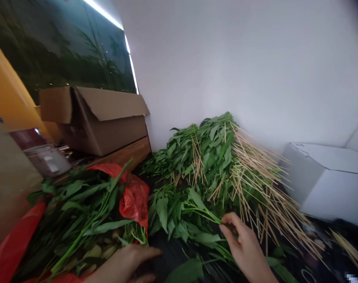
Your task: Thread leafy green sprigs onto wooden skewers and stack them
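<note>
Between the thumb and fingers of my right hand (242, 243) are the stem ends of a leafy green sprig (204, 210), its leaves pointing up and left. My left hand (127, 261) is at the bottom, beside a red plastic bag (134, 198) filled with leafy greens (78, 212). Its fingers are apart and point right, with nothing seen in them; its lower part is cut off by the frame. Loose leaves (169, 212) lie on the dark surface between and beyond my hands.
Behind are piled bundles of greens (215, 145) with many thin wooden sticks (255, 165) fanning right. An open cardboard box (116, 129) stands at the back left near a clear container (47, 159). A white box (329, 177) is at the right, against the pale wall.
</note>
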`<action>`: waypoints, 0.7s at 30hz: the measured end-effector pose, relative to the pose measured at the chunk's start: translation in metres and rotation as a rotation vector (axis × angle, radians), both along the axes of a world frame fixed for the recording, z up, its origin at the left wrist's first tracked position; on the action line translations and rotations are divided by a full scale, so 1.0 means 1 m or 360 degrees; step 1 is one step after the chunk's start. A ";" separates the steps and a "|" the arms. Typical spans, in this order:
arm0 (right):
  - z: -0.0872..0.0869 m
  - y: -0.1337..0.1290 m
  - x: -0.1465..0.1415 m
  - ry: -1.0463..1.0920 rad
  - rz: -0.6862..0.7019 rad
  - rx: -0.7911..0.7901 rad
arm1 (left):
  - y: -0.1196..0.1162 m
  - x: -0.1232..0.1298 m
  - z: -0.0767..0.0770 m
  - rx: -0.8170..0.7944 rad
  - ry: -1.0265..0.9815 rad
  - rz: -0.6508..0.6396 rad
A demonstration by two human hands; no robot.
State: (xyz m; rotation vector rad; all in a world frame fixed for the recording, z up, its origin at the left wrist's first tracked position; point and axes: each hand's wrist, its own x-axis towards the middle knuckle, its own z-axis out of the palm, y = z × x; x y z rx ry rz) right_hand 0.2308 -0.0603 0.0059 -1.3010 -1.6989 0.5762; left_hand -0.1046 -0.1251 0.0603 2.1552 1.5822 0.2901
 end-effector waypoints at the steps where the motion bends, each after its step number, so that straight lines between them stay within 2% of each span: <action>1: 0.002 0.000 0.001 0.0130 0.0035 -0.0058 | 0.006 0.011 0.015 0.0035 -0.0049 -0.0034; 3: 0.005 0.000 0.005 0.0359 0.0087 -0.0171 | 0.018 0.029 0.044 0.0096 -0.0151 -0.0120; 5: 0.006 0.000 0.010 0.0548 0.0104 -0.0273 | 0.030 0.042 0.065 0.0271 -0.0275 -0.0099; 8: 0.002 0.003 0.016 0.0712 0.0084 -0.0334 | 0.044 0.054 0.082 0.0561 -0.0462 -0.0052; 11: -0.003 0.003 0.018 0.0758 0.0088 -0.0336 | 0.056 0.068 0.087 0.0768 -0.0637 -0.0092; 14: -0.001 0.002 0.018 0.0787 0.0095 -0.0306 | 0.067 0.086 0.086 0.0853 -0.0668 -0.0267; 18: 0.009 -0.001 0.017 0.0760 0.0136 -0.0287 | 0.080 0.104 0.080 0.0894 -0.0405 -0.0550; 21: 0.015 -0.003 0.016 0.0719 0.0146 -0.0257 | 0.086 0.110 0.075 0.0871 -0.0228 -0.0691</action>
